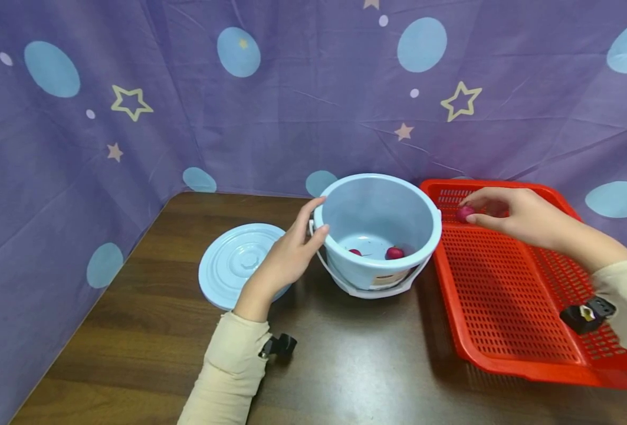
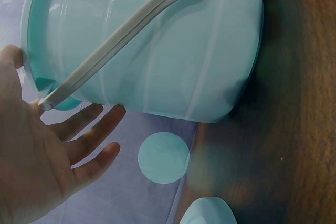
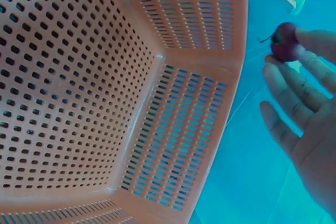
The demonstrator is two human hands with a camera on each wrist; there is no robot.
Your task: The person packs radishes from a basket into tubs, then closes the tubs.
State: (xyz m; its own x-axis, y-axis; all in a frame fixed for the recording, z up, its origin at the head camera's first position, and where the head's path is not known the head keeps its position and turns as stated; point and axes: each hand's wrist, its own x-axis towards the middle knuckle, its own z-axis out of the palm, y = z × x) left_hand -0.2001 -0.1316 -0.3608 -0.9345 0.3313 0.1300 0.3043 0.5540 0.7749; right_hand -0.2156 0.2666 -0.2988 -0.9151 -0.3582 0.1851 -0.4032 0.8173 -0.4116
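Note:
My right hand pinches a small dark red radish between thumb and fingertips, over the far end of the red basket. A thin root or stem sticks out from it. My left hand touches the left rim of the light blue bucket, thumb at the rim's edge. In the left wrist view its other fingers are spread and fairly straight beside the bucket wall, near the handle joint. Inside the bucket lie two radishes, one radish in plain sight and the other partly behind the rim.
A round light blue lid lies on the wooden table left of the bucket, partly behind my left forearm. The bucket's handle hangs down at its front. A purple patterned cloth hangs behind the table.

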